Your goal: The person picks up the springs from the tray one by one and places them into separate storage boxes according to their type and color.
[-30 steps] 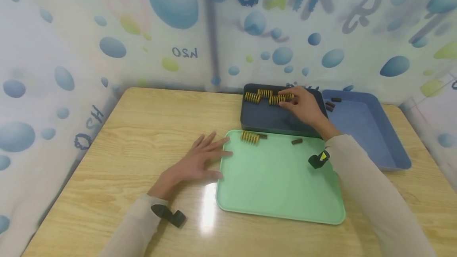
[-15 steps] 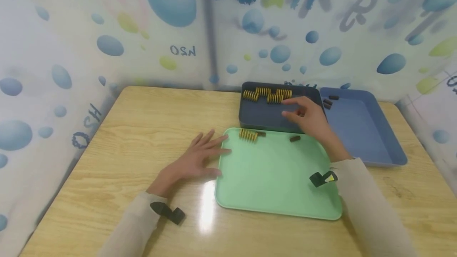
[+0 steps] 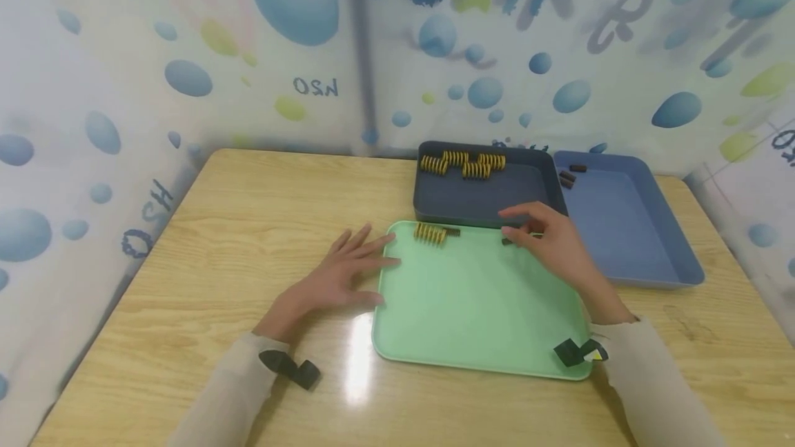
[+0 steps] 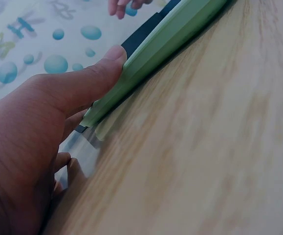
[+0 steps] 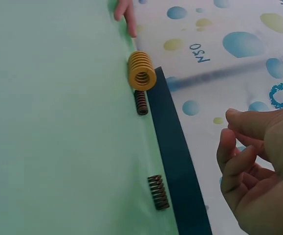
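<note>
My left hand (image 3: 338, 278) has its fingers spread and rests at the left edge of the light green tray (image 3: 478, 302); in the left wrist view its thumb touches the rim. My right hand (image 3: 555, 243) hovers over the tray's far right corner. In the right wrist view the right hand (image 5: 263, 161) has loosely bent fingers and nothing visible between them. A small dark brown coil spring (image 5: 159, 193) lies nearest to it, partly hidden by the fingers in the head view. Farther left lie a larger yellow coil spring (image 3: 430, 234) and another small brown spring (image 3: 453, 232).
Behind the green tray stands a dark tray (image 3: 515, 192) with several yellow springs (image 3: 476, 170) at its left end. A blue tray (image 3: 627, 226) to its right holds small brown springs (image 3: 578, 167). A patterned wall backs the wooden table (image 3: 279, 205).
My right hand has moved from the yellow springs in the dark tray back toward me, over the green tray's far right corner. One yellow spring there is no longer touched. The left hand stays put.
</note>
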`<state>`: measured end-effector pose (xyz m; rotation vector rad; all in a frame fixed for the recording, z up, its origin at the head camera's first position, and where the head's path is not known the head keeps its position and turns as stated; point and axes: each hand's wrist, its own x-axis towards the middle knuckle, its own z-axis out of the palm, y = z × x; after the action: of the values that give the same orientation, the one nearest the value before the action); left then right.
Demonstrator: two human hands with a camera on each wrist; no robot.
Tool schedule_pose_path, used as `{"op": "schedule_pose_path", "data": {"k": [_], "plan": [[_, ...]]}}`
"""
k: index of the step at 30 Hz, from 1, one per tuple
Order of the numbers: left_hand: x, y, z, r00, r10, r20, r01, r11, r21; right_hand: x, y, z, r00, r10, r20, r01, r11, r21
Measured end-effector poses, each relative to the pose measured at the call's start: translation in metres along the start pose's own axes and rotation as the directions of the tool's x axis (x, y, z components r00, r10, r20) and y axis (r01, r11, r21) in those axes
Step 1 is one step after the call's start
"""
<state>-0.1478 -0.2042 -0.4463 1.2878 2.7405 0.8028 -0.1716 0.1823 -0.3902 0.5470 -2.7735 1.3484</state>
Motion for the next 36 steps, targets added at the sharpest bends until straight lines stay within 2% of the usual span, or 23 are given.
{"op": "schedule_pose_path", "data": {"k": [3, 7, 17, 22, 30, 36], "plan": [[0.000, 0.000, 0.000, 1.000, -0.005, 0.005, 0.005, 1.000, -0.003, -0.009, 0.005, 0.002, 1.000, 0.015, 0.014, -0.015, 1.000, 0.010], [-0.001, 0.000, 0.002, 1.000, -0.009, 0.008, 0.009, 1.000, -0.014, -0.017, 0.013, 0.003, 0.996, 0.073, 0.046, -0.075, 0.996, 0.044], [-0.001, -0.001, 0.003, 1.000, -0.006, 0.009, 0.006, 1.000, -0.004, -0.022, 0.026, 0.002, 0.980, 0.149, 0.128, -0.162, 0.983, 0.091], [0.000, 0.000, 0.002, 1.000, -0.014, 0.016, 0.014, 1.000, -0.005, -0.021, 0.027, 0.002, 0.981, 0.151, 0.120, -0.161, 0.984, 0.071], [0.000, 0.000, 0.001, 1.000, -0.022, 0.015, 0.022, 1.000, 0.004, -0.018, 0.033, 0.005, 0.990, 0.127, 0.054, -0.123, 0.990, -0.064], [0.000, 0.002, -0.001, 1.000, -0.017, 0.013, 0.017, 1.000, 0.004, -0.018, 0.040, 0.008, 0.991, 0.129, 0.038, -0.127, 0.991, -0.046]]}}
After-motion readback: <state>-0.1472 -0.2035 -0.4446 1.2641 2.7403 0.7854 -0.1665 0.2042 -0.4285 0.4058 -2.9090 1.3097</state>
